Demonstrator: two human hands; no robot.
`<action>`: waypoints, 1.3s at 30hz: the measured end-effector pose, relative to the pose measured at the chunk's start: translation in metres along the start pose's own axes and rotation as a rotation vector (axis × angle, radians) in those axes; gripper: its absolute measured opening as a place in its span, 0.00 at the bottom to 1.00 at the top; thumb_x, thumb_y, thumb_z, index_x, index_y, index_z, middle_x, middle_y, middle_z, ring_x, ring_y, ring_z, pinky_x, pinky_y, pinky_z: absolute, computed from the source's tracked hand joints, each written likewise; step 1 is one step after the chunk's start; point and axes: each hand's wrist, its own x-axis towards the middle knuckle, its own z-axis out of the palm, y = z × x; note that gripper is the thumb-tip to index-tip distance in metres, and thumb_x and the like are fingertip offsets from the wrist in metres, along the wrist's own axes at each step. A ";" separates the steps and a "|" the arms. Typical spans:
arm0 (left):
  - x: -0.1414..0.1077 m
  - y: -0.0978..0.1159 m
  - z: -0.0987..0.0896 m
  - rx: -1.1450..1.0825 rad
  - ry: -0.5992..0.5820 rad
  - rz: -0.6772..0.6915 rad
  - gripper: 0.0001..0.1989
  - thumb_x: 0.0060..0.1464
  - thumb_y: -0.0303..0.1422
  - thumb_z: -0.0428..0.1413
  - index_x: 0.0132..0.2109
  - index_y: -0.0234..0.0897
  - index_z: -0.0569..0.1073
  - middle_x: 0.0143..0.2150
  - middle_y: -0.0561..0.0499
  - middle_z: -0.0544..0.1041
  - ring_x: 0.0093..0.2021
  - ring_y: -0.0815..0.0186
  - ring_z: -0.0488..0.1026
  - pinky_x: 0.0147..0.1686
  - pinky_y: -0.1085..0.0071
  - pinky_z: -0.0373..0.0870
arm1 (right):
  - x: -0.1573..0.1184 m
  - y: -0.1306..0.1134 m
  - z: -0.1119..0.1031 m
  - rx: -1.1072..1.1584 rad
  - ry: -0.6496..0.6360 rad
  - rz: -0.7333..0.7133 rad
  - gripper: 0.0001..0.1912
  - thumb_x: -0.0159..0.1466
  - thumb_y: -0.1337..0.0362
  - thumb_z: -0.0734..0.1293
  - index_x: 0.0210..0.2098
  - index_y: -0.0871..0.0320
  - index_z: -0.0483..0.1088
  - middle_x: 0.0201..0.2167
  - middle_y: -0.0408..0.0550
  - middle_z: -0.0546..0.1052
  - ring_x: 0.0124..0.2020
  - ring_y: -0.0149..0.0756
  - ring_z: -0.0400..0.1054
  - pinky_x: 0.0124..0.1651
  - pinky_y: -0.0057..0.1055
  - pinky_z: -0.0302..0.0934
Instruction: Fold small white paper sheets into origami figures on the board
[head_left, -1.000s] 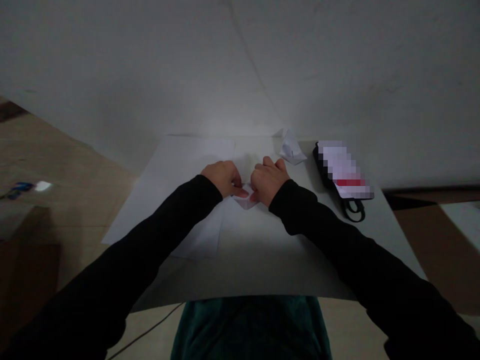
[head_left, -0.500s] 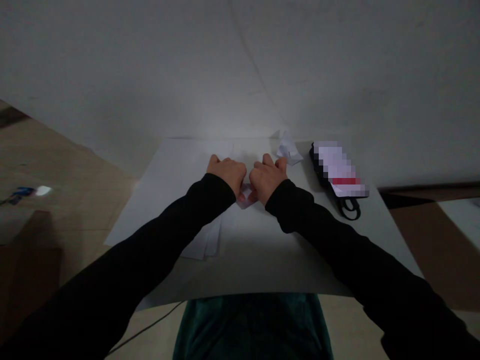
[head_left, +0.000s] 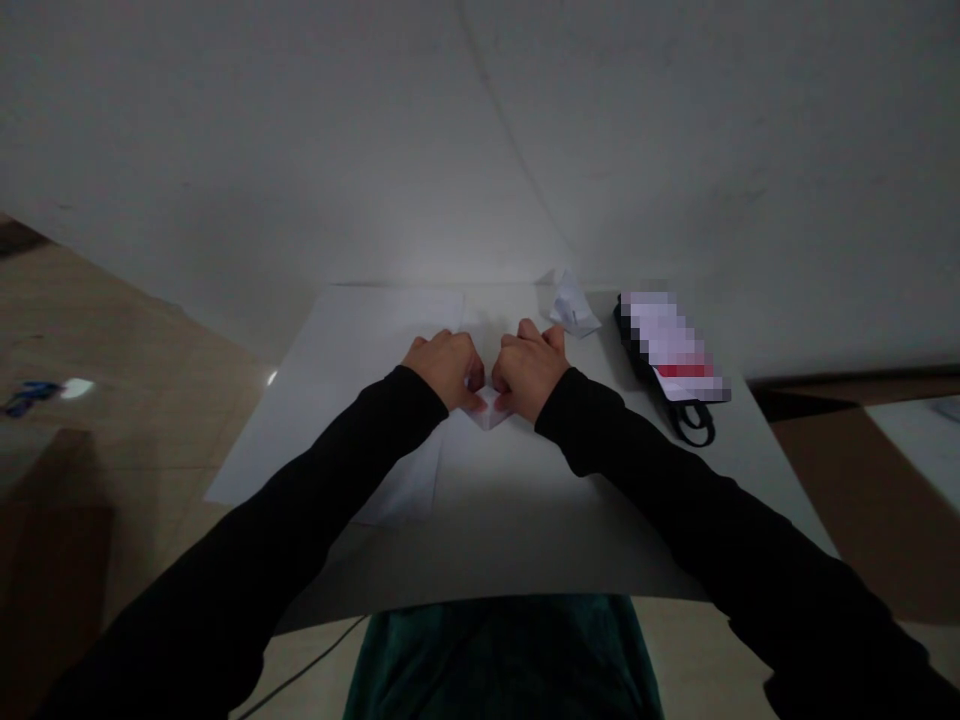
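Observation:
A small folded white paper (head_left: 489, 413) lies on the table between my hands. My left hand (head_left: 452, 370) pinches its left side with thumb and curled fingers. On the right side, my right hand (head_left: 529, 372) holds the same paper, fingers bent and thumb against it. Parts of the paper are hidden under the fingers. Beyond my right hand stands another folded white paper (head_left: 574, 308), pointed at the top. Flat white sheets (head_left: 322, 370) spread over the left of the table, partly under my left forearm.
A phone with a blurred screen (head_left: 671, 345) rests on a black object with a strap loop (head_left: 694, 425) at the right of the white table (head_left: 555, 540). The wall (head_left: 480, 140) rises behind. A cable (head_left: 307, 665) runs below the table's front edge.
My left hand has shifted slightly left and its thumb shows more. More of the small folded paper is visible between my hands. The whole view has moved a little.

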 end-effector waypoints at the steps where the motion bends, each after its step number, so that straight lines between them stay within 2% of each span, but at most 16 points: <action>1: 0.000 0.000 0.000 0.008 0.001 0.002 0.07 0.41 0.37 0.64 0.27 0.40 0.77 0.43 0.50 0.75 0.47 0.54 0.68 0.46 0.56 0.63 | 0.000 0.001 0.000 0.009 -0.011 -0.003 0.04 0.55 0.65 0.71 0.26 0.58 0.75 0.36 0.50 0.73 0.47 0.45 0.54 0.39 0.39 0.40; 5: -0.003 0.000 0.001 0.038 0.023 0.019 0.07 0.43 0.38 0.63 0.29 0.41 0.77 0.43 0.49 0.75 0.47 0.54 0.68 0.45 0.57 0.64 | -0.003 0.006 0.000 0.047 -0.027 -0.005 0.04 0.56 0.65 0.70 0.25 0.58 0.75 0.36 0.51 0.73 0.47 0.45 0.54 0.38 0.38 0.39; 12: -0.008 0.001 0.010 0.016 0.119 0.065 0.08 0.50 0.37 0.56 0.34 0.39 0.77 0.43 0.47 0.75 0.43 0.58 0.70 0.42 0.62 0.66 | -0.004 0.009 -0.002 0.079 0.080 0.031 0.04 0.56 0.66 0.68 0.27 0.55 0.76 0.37 0.51 0.73 0.46 0.45 0.55 0.38 0.38 0.40; 15: -0.005 -0.001 0.014 -0.016 0.158 0.067 0.09 0.50 0.36 0.56 0.36 0.39 0.77 0.44 0.47 0.75 0.44 0.58 0.70 0.43 0.61 0.66 | -0.002 0.009 -0.001 0.058 0.084 0.043 0.04 0.56 0.66 0.68 0.27 0.56 0.76 0.37 0.52 0.73 0.47 0.46 0.55 0.39 0.38 0.41; 21: -0.001 0.001 0.014 -0.033 0.147 0.039 0.09 0.50 0.38 0.59 0.35 0.39 0.78 0.46 0.47 0.75 0.46 0.57 0.70 0.44 0.61 0.65 | -0.001 0.008 0.005 0.009 0.049 0.026 0.06 0.59 0.64 0.68 0.27 0.59 0.75 0.36 0.53 0.73 0.47 0.46 0.55 0.39 0.39 0.42; 27: -0.007 0.012 0.014 0.122 0.205 0.005 0.08 0.52 0.35 0.56 0.35 0.37 0.78 0.43 0.45 0.76 0.45 0.54 0.69 0.42 0.57 0.64 | -0.010 0.001 0.010 -0.119 0.163 0.016 0.12 0.64 0.69 0.61 0.33 0.60 0.77 0.36 0.57 0.73 0.50 0.50 0.53 0.42 0.43 0.43; 33: -0.007 0.013 0.014 0.095 0.201 -0.026 0.08 0.52 0.37 0.57 0.33 0.39 0.78 0.44 0.46 0.76 0.46 0.55 0.68 0.43 0.57 0.63 | -0.011 0.002 0.004 -0.129 0.074 0.007 0.12 0.63 0.72 0.61 0.33 0.59 0.77 0.36 0.56 0.72 0.50 0.51 0.53 0.41 0.43 0.44; 39: -0.006 0.014 0.014 0.112 0.200 -0.027 0.08 0.52 0.35 0.56 0.34 0.38 0.78 0.44 0.45 0.76 0.46 0.54 0.68 0.43 0.58 0.63 | -0.010 -0.005 0.005 -0.160 0.116 0.034 0.15 0.64 0.73 0.58 0.34 0.59 0.77 0.34 0.57 0.72 0.49 0.50 0.52 0.42 0.43 0.43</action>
